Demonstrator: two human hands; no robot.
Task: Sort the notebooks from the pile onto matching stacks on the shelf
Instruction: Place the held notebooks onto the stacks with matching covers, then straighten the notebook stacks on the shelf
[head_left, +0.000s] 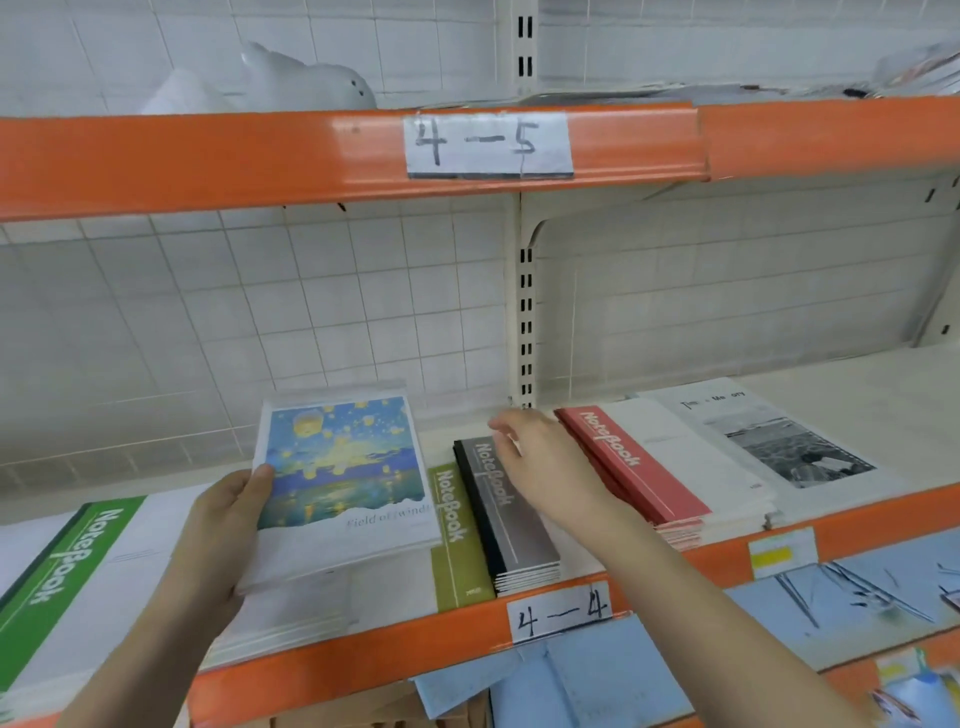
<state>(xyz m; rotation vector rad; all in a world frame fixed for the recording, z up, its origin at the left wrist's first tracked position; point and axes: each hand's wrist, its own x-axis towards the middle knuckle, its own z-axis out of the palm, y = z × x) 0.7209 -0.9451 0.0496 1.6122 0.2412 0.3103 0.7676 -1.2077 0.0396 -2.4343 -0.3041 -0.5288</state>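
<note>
Head view, close, facing shelf (467, 623)

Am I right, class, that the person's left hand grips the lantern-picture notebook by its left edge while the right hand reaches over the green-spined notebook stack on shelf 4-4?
Not quite. The head view shows the left hand gripping the lantern-picture notebook by its left edge, but the right hand reaches over the black-spined notebook stack, not a green one, on shelf 4-4.

Green notebook (57, 577) (left side) cropped
</note>
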